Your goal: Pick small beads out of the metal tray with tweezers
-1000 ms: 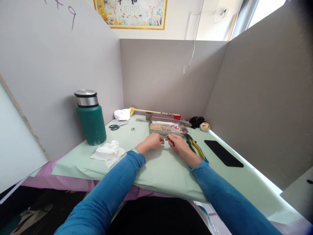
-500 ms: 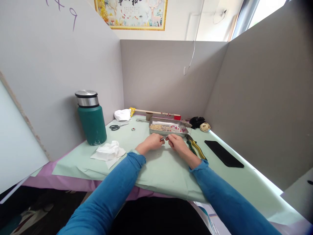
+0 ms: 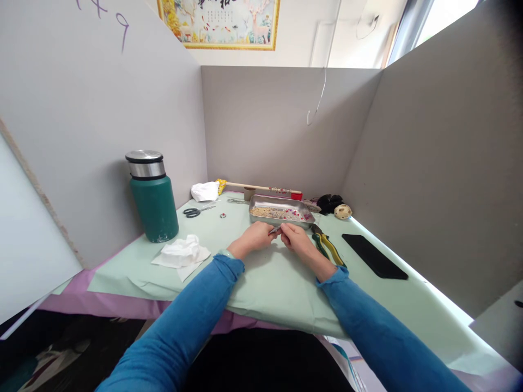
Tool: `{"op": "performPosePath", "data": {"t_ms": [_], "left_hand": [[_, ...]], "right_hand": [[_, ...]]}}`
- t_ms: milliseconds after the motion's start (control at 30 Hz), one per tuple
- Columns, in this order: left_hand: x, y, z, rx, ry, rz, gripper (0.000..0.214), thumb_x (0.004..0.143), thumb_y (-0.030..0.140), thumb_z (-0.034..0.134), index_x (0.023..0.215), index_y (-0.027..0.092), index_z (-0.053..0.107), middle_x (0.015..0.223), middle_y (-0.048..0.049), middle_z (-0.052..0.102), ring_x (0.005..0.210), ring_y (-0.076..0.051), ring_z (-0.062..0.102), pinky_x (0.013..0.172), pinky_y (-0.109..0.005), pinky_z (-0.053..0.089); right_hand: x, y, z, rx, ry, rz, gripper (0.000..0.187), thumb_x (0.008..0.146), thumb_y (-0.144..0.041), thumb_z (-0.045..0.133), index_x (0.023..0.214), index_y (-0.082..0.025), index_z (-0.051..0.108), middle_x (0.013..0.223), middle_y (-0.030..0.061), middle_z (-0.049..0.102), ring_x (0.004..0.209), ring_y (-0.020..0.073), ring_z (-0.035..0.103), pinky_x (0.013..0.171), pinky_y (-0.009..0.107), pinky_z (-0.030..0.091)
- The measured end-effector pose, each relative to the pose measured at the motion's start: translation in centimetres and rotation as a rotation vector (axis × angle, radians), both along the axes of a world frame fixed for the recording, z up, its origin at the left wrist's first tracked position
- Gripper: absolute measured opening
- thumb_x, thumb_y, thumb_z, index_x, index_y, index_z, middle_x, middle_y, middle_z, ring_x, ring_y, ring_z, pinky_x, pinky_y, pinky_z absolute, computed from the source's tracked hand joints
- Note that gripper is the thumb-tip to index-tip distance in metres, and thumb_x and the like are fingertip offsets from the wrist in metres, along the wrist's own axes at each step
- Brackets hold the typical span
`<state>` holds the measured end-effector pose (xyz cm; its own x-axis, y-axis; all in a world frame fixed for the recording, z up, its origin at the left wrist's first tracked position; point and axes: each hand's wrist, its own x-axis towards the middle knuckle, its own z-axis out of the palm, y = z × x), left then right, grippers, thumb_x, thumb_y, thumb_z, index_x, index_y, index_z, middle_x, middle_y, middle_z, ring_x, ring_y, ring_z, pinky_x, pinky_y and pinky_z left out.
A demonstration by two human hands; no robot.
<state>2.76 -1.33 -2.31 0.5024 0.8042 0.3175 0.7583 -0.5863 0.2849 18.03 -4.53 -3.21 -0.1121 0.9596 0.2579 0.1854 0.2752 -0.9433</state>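
Observation:
Close together at the near edge of the metal tray [image 3: 278,202], both hands work with their fingertips almost meeting. My left hand [image 3: 255,236] is closed around a small, thin silvery piece [image 3: 274,230] that pokes out toward the right; it looks like metal, but I cannot make out its kind. The thumb and fingers of my right hand [image 3: 297,238] pinch right at the tip of that piece, and anything else between them is too small to see. Tan, grey and red-pink beads [image 3: 265,213] lie in the tray just beyond.
Pliers [image 3: 329,247] and a black flat slab [image 3: 373,256] lie to the right. On the left stand a green flask [image 3: 153,204], crumpled tissue [image 3: 183,253] and scissors [image 3: 194,212]. A stick [image 3: 257,187] lies behind the tray. Grey panels [image 3: 281,125] enclose the table.
The silvery piece between my hands has tilted slightly and shows a little more. Both hands stay in nearly the same place.

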Motion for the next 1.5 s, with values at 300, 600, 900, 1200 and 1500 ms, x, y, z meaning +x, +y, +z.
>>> {"op": "performPosePath", "data": {"t_ms": [300, 600, 900, 1200, 1500], "left_hand": [[0.0, 0.1, 0.1, -0.065, -0.055, -0.037, 0.043, 0.086, 0.046, 0.042, 0.069, 0.015, 0.066, 0.061, -0.0053, 0.061, 0.055, -0.013, 0.047, 0.057, -0.025, 0.033], [-0.4, -0.4, 0.9, -0.263, -0.100, -0.075, 0.035, 0.084, 0.041, 0.046, 0.084, 0.017, 0.071, 0.056, -0.0006, 0.060, 0.054, -0.013, 0.050, 0.061, -0.024, 0.038], [-0.2, 0.4, -0.1, -0.052, -0.062, -0.029, 0.048, 0.087, 0.051, 0.038, 0.070, 0.015, 0.067, 0.062, -0.0057, 0.063, 0.058, -0.015, 0.051, 0.059, -0.025, 0.036], [-0.4, 1.1, -0.6, 0.008, -0.065, -0.028, 0.043, 0.086, 0.048, 0.041, 0.071, 0.016, 0.064, 0.064, -0.0058, 0.062, 0.057, -0.014, 0.049, 0.057, -0.025, 0.033], [-0.3, 0.5, 0.1, -0.041, -0.116, -0.046, 0.040, 0.085, 0.046, 0.044, 0.067, 0.015, 0.062, 0.057, -0.0010, 0.056, 0.054, -0.011, 0.042, 0.054, -0.024, 0.030]], "right_hand": [[0.0, -0.1, 0.1, 0.008, -0.007, 0.003, 0.036, 0.082, -0.050, 0.049, 0.065, -0.018, 0.049, 0.048, -0.0054, 0.038, 0.040, 0.0061, 0.028, 0.040, 0.022, 0.020], [-0.1, -0.3, 0.3, -0.011, 0.018, 0.038, 0.037, 0.080, -0.052, 0.049, 0.066, -0.017, 0.052, 0.046, -0.0060, 0.036, 0.039, 0.0064, 0.025, 0.039, 0.023, 0.017], [0.1, -0.1, 0.1, 0.007, 0.003, 0.027, 0.035, 0.080, -0.051, 0.050, 0.067, -0.018, 0.051, 0.048, -0.0055, 0.038, 0.040, 0.0068, 0.028, 0.039, 0.023, 0.020], [-0.1, -0.2, 0.2, -0.001, 0.057, 0.031, 0.037, 0.081, -0.053, 0.050, 0.075, -0.017, 0.055, 0.047, -0.0067, 0.037, 0.039, 0.0063, 0.026, 0.039, 0.022, 0.019], [0.2, -0.3, 0.4, -0.087, 0.204, 0.176, 0.038, 0.079, -0.055, 0.054, 0.076, -0.017, 0.053, 0.050, -0.0074, 0.034, 0.040, 0.0047, 0.021, 0.039, 0.021, 0.014]]}}
